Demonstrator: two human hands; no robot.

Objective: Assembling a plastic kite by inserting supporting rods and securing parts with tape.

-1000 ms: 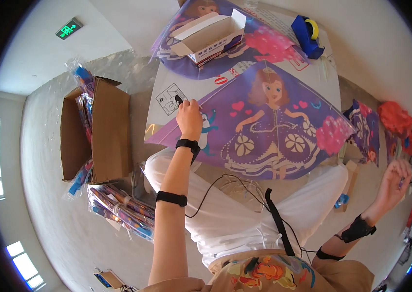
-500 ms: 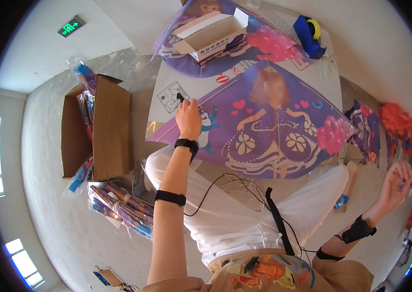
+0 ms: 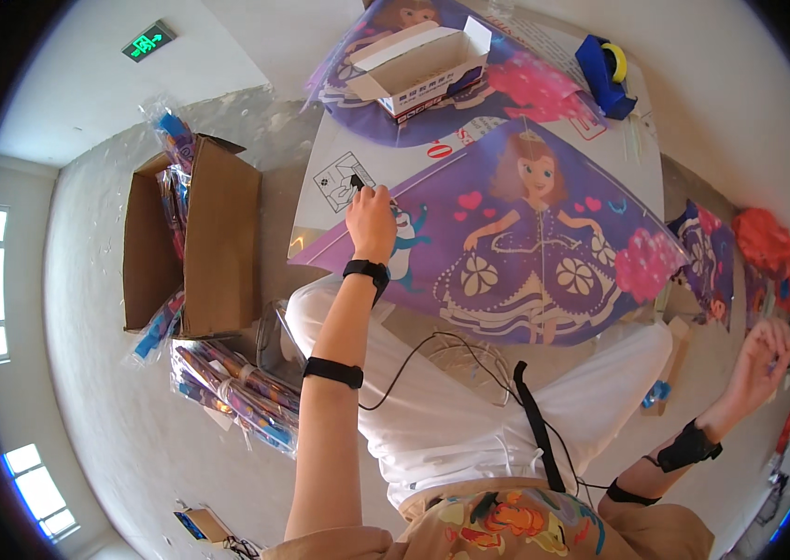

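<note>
A purple kite [image 3: 470,271] printed with a princess lies across the white board in front of me and over my knees. My left hand [image 3: 372,222] is on its left part, fingers closed at the upper edge along a thin rod. A small black patch [image 3: 357,183] shows at the fingertips; I cannot tell whether it is print or an object. My right hand [image 3: 761,362] is raised at the far right, away from the kite, its fingers curled in. A small bluish spot shows between them, too small to name.
An open white carton [image 3: 428,79] sits on another kite [image 3: 339,89] at the back, with a blue tape dispenser [image 3: 603,77] to its right. At left stands a brown cardboard box [image 3: 222,243] beside wrapped kite bundles [image 3: 241,392]. Red plastic bags [image 3: 764,238] lie at right.
The whole view has shifted slightly. The glare over the kite's printed face has gone. Both hands keep nearly the same places and poses.
</note>
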